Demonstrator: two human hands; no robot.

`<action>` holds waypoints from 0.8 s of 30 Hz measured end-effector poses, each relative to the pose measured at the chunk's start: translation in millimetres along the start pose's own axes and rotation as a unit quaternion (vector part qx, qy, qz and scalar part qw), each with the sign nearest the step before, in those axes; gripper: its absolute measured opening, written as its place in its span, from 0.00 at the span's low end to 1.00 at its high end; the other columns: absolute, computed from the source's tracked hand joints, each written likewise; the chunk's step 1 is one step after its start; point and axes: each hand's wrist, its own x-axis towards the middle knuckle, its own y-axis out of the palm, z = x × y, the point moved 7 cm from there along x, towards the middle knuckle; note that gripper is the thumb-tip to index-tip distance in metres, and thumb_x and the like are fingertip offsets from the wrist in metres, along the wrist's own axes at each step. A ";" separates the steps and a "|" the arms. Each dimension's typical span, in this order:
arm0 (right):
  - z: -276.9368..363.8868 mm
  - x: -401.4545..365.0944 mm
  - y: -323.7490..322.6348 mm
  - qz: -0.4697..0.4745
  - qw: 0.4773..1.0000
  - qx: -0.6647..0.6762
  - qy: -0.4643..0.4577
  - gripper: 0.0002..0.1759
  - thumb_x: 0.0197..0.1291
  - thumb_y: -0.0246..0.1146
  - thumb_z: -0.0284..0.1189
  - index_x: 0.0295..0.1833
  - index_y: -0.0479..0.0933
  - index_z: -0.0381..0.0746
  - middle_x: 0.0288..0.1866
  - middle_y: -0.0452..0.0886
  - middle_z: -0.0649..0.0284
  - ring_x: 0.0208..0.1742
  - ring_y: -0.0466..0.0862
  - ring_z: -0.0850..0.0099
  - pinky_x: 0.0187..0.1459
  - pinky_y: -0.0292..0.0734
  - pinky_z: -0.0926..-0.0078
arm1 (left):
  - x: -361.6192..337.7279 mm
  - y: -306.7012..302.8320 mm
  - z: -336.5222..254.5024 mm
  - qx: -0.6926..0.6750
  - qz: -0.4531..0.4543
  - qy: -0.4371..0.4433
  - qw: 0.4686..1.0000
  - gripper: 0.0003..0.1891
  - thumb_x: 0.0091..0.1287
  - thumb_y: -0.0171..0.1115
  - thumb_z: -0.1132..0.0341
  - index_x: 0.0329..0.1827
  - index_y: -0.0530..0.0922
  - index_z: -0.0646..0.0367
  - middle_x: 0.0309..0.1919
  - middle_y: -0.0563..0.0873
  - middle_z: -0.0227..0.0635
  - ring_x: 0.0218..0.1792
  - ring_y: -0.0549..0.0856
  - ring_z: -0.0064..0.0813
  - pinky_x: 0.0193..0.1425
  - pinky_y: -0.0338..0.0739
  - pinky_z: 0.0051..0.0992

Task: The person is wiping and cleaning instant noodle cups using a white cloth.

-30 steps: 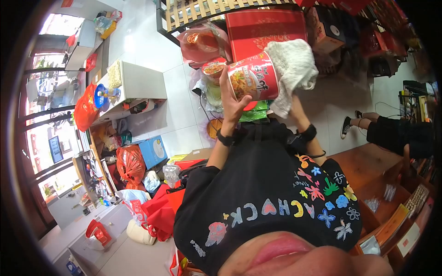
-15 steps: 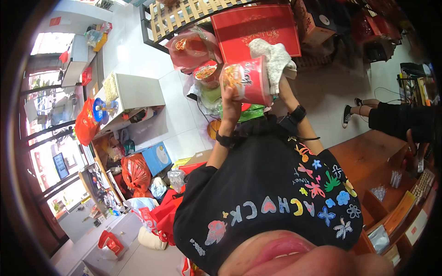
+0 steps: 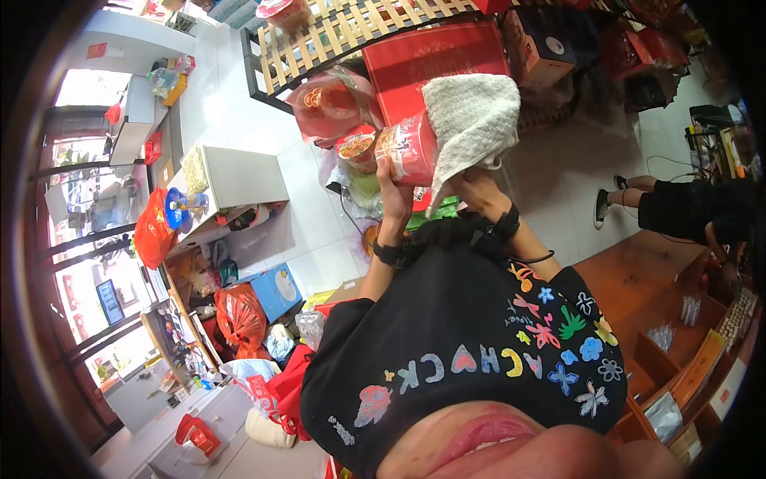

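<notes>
My left hand (image 3: 392,191) is closed round the side of a red instant noodle cup (image 3: 405,150), which is tilted on its side in front of my chest. A whitish towel (image 3: 475,116) hangs spread over the cup's right end. My right hand (image 3: 480,194) is below the towel and grips its lower part; the cloth hides some of the fingers. Just beyond the held cup is another noodle cup (image 3: 356,149) with a printed lid. Past the towel lies a large flat red box (image 3: 435,64).
A slatted wooden shelf (image 3: 343,36) runs along the top, with a pink plastic bag (image 3: 331,96) below it. At left stand a white cabinet (image 3: 247,172) and a red bag (image 3: 238,319). A person (image 3: 686,203) is at the right by a brown desk (image 3: 638,259).
The towel was bunched at the cup's end and is now spread out, larger, over it. My right hand has come down and left. The cup has shifted slightly left, with my left hand still on it.
</notes>
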 end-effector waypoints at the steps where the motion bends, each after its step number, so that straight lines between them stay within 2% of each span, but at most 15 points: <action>1: -6.4 7.1 0.0 -0.014 1.000 -0.010 -0.025 0.12 0.62 0.57 0.30 0.47 0.79 0.38 0.34 0.81 0.46 0.41 0.81 0.50 0.45 0.75 0.53 | 0.9 0.4 -2.9 0.020 0.008 0.009 1.000 0.29 0.73 0.49 0.48 0.71 0.62 0.53 0.63 0.74 0.36 0.65 0.74 0.34 0.70 0.67 0.39; 2: -15.0 14.4 0.6 -0.028 0.998 -0.021 -0.049 0.12 0.61 0.58 0.30 0.48 0.79 0.37 0.34 0.80 0.46 0.42 0.81 0.49 0.47 0.74 0.54 | 1.8 0.9 -5.8 0.039 0.015 0.018 0.999 0.29 0.73 0.50 0.48 0.72 0.61 0.53 0.63 0.73 0.36 0.65 0.73 0.34 0.70 0.67 0.39; 5: -47.8 33.8 -3.3 -0.119 0.992 0.051 0.007 0.21 0.56 0.60 0.29 0.56 0.75 0.33 0.46 0.79 0.45 0.52 0.79 0.54 0.56 0.70 0.59 | 3.7 13.4 -15.0 0.092 0.062 0.039 0.993 0.31 0.72 0.51 0.49 0.72 0.59 0.56 0.63 0.73 0.37 0.65 0.73 0.33 0.70 0.67 0.38; 6: -56.8 35.2 -4.0 -0.144 0.983 0.111 0.032 0.20 0.61 0.58 0.30 0.56 0.75 0.32 0.50 0.79 0.47 0.54 0.78 0.56 0.58 0.70 0.61 | 0.6 19.5 -16.4 0.095 0.073 0.044 0.992 0.31 0.72 0.53 0.50 0.71 0.59 0.57 0.62 0.73 0.36 0.64 0.74 0.31 0.70 0.67 0.36; 7: -48.7 40.3 -15.7 -0.113 0.959 0.235 0.107 0.19 0.68 0.54 0.32 0.59 0.73 0.31 0.54 0.78 0.51 0.57 0.77 0.62 0.59 0.70 0.65 | -5.4 26.5 -19.6 0.098 0.084 0.049 0.990 0.31 0.72 0.54 0.50 0.70 0.59 0.59 0.61 0.73 0.36 0.64 0.74 0.29 0.70 0.67 0.34; 8: -37.6 43.7 -28.6 -0.099 0.912 0.349 0.189 0.20 0.74 0.50 0.35 0.61 0.72 0.31 0.58 0.77 0.56 0.60 0.76 0.68 0.61 0.70 0.69 | -7.4 27.7 -20.2 0.101 0.080 0.050 0.990 0.31 0.72 0.52 0.48 0.70 0.61 0.59 0.62 0.74 0.37 0.64 0.75 0.30 0.69 0.68 0.34; 11: -51.2 23.6 7.2 -0.116 0.715 0.621 0.300 0.23 0.76 0.47 0.39 0.65 0.70 0.34 0.59 0.76 0.64 0.60 0.74 0.76 0.61 0.71 0.73 | -10.3 12.9 -9.1 0.010 0.042 -0.051 0.998 0.30 0.73 0.48 0.46 0.69 0.63 0.58 0.63 0.75 0.37 0.64 0.75 0.30 0.69 0.68 0.35; 13: -34.3 33.9 4.7 -0.061 0.726 0.646 0.228 0.24 0.75 0.48 0.43 0.68 0.67 0.39 0.60 0.76 0.66 0.59 0.76 0.76 0.60 0.73 0.73 | -9.6 2.9 -6.5 0.026 0.025 -0.061 0.997 0.32 0.72 0.47 0.46 0.72 0.60 0.57 0.65 0.73 0.38 0.65 0.74 0.34 0.69 0.69 0.39; 15: -59.4 -8.4 53.6 -0.010 0.575 0.735 0.361 0.23 0.75 0.48 0.42 0.67 0.68 0.41 0.60 0.76 0.67 0.57 0.77 0.75 0.60 0.73 0.72 | -7.2 5.4 -10.5 0.021 0.013 -0.054 0.998 0.32 0.73 0.46 0.45 0.72 0.61 0.59 0.65 0.74 0.38 0.65 0.75 0.34 0.68 0.70 0.39; 16: -24.6 0.9 29.2 -0.028 0.576 0.738 0.350 0.20 0.73 0.50 0.39 0.64 0.69 0.43 0.55 0.78 0.68 0.54 0.79 0.74 0.58 0.74 0.70 | -6.1 4.8 -9.2 0.008 -0.002 -0.056 0.998 0.31 0.74 0.44 0.46 0.70 0.63 0.60 0.63 0.75 0.38 0.63 0.76 0.33 0.67 0.71 0.37; 18: -58.7 -15.3 56.1 0.023 0.578 0.764 0.286 0.19 0.70 0.51 0.36 0.63 0.69 0.43 0.54 0.79 0.67 0.53 0.79 0.74 0.57 0.75 0.70 | -2.9 0.7 -3.1 -0.016 -0.033 -0.062 0.997 0.30 0.75 0.42 0.46 0.67 0.67 0.63 0.59 0.78 0.38 0.60 0.78 0.31 0.64 0.72 0.33; 19: -64.0 -18.4 59.6 0.007 0.584 0.757 0.295 0.19 0.69 0.52 0.34 0.63 0.69 0.43 0.54 0.78 0.66 0.53 0.79 0.73 0.56 0.75 0.70 | -0.6 -1.1 -10.8 0.113 -0.028 -0.017 0.993 0.29 0.76 0.41 0.47 0.64 0.69 0.64 0.55 0.79 0.38 0.57 0.78 0.30 0.63 0.72 0.32; 21: -75.9 -25.7 67.5 -0.026 0.595 0.740 0.313 0.20 0.65 0.53 0.31 0.63 0.68 0.42 0.55 0.78 0.64 0.54 0.80 0.72 0.56 0.76 0.69 | 3.3 -4.4 -25.8 0.363 -0.020 0.071 0.929 0.27 0.78 0.40 0.47 0.58 0.73 0.65 0.48 0.82 0.37 0.51 0.78 0.26 0.60 0.70 0.29; 22: -62.8 -19.9 49.2 -0.044 0.618 0.714 0.326 0.20 0.65 0.52 0.30 0.63 0.68 0.42 0.55 0.78 0.64 0.54 0.79 0.71 0.56 0.76 0.69 | 7.5 -8.8 -27.5 0.431 -0.015 0.084 0.898 0.27 0.79 0.38 0.49 0.54 0.75 0.68 0.42 0.82 0.38 0.46 0.77 0.25 0.57 0.70 0.27; 24: -50.6 -12.9 35.0 -0.082 0.621 0.706 0.329 0.22 0.65 0.49 0.26 0.65 0.66 0.39 0.58 0.75 0.61 0.58 0.77 0.69 0.59 0.74 0.66 | 8.8 1.7 -32.5 0.447 0.001 0.099 0.889 0.27 0.79 0.38 0.50 0.55 0.74 0.67 0.43 0.82 0.39 0.48 0.77 0.25 0.58 0.70 0.27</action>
